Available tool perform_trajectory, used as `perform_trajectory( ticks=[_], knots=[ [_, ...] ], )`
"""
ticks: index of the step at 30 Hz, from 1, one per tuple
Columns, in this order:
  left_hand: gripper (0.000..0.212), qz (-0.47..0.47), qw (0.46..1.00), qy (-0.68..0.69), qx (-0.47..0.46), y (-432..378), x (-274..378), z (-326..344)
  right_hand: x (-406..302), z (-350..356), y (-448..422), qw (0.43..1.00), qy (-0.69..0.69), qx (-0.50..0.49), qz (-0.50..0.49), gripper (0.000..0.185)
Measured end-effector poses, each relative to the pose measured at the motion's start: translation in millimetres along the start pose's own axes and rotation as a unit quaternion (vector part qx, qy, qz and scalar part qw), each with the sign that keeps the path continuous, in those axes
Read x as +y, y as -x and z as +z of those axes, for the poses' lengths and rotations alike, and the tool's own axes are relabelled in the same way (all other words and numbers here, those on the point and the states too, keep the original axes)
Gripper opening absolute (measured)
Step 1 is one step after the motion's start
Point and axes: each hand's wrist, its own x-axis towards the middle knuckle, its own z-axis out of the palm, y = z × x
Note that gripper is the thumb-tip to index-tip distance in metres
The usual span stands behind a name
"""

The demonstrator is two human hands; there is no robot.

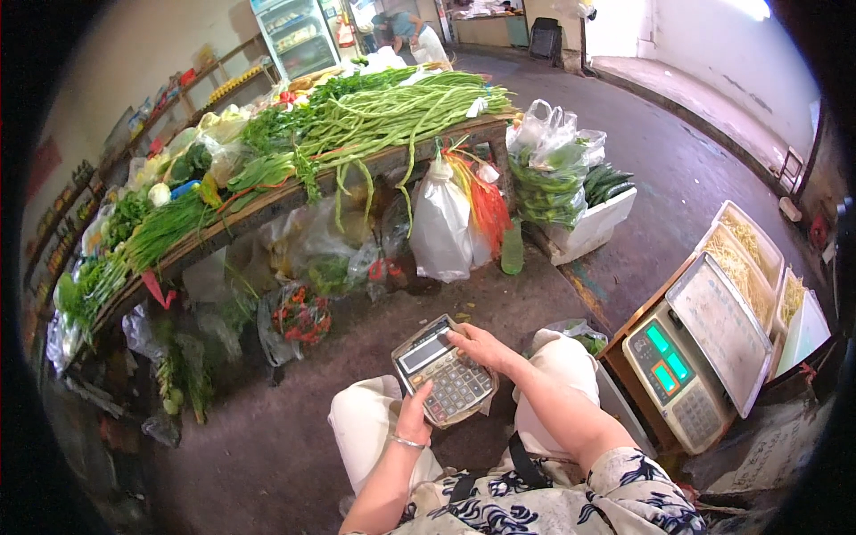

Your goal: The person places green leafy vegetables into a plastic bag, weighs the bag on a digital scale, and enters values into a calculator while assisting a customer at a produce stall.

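Between my hands, above my knees, I hold a calculator [445, 374] in a worn clear plastic cover. My left hand [413, 418] grips its lower left edge, the thumb resting beside the keys. My right hand [478, 344] holds its upper right edge, with the thumb near the display and the other fingers partly hidden. To the right stands a digital price scale [675, 374] with lit green displays and a metal pan [722, 328]. Ahead is a wooden vegetable stall [281, 194] heaped with long beans [401, 114], leafy greens and scallions [170, 224].
White plastic bags [443, 224] hang from the stall edge. A foam box [595, 231] with cucumbers and bagged greens stands beyond its right end. Trays of bean sprouts [735, 257] lie behind the scale. A person [404, 30] bends over a white sack near a display fridge [297, 40].
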Motion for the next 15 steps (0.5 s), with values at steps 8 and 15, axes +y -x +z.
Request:
perform_trajectory(
  ticks=[8, 15],
  knots=[
    [0.043, -0.002, 1.0, -0.015, 0.003, 6.1, 4.5, 9.8, 17.3, -5.6, -12.4, 0.983, -0.182, -0.024, -0.018, 0.046],
    [0.046, 0.057, 0.995, 0.012, -0.081, 24.8, 24.2, 19.8, -10.9, -14.8, 0.8, 0.947, -0.315, -0.037, 0.052, 0.045]
  ],
)
